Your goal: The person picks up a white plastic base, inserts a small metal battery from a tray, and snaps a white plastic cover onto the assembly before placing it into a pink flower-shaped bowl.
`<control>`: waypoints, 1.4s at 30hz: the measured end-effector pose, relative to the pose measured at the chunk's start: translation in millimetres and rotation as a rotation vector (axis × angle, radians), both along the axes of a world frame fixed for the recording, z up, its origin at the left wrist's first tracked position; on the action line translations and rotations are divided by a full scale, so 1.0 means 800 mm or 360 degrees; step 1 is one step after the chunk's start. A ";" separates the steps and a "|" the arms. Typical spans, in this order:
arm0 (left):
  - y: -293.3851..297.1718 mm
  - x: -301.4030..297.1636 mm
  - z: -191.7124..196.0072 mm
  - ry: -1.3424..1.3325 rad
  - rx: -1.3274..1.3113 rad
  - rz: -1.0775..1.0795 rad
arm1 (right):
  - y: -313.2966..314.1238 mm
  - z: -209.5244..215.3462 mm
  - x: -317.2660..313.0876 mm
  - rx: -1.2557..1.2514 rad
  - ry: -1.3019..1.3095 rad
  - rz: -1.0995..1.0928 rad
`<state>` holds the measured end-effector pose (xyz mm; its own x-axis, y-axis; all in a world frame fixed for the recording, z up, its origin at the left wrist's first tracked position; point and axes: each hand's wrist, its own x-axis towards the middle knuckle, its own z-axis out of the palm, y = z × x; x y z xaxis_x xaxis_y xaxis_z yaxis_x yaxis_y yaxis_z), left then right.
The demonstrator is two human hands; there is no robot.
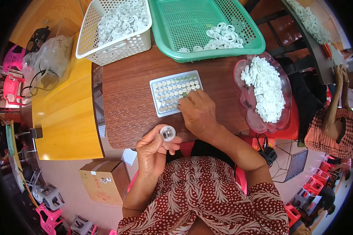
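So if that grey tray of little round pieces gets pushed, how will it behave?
The grey tray looks thin and light, so it probably slides easily on the smooth wooden table. Its shallow pockets may let pieces hop out if jolted.

A white slotted basket heaped with white rings stands at the far edge of the brown table, just beside a green mesh basket with a smaller pile of the same rings. To the right lies a clear pink dish piled with small white pieces. A yellow table adjoins on the left and bears a crumpled plastic bag. On the floor below sits a cardboard box, with pink stools farther left.
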<state>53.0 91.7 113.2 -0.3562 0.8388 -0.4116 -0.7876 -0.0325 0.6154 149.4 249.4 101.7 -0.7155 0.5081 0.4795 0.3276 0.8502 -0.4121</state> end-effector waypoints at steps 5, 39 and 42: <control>0.002 -0.001 -0.004 -0.0087 0.0044 -0.0024 | 0.005 0.000 -0.005 -0.0019 0.0020 0.0016; 0.005 0.036 0.028 0.0255 0.0040 0.0048 | -0.048 0.041 0.051 0.0414 0.0455 0.0504; 0.003 0.037 0.025 0.0273 0.0050 0.0040 | -0.048 0.047 0.052 0.0342 0.0410 0.0552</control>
<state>82.5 94.4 133.3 -0.4403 0.8402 -0.3165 -0.6697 -0.0725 0.7391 190.9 211.3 139.4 -0.6697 0.1304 0.7311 -0.0801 0.9660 -0.2457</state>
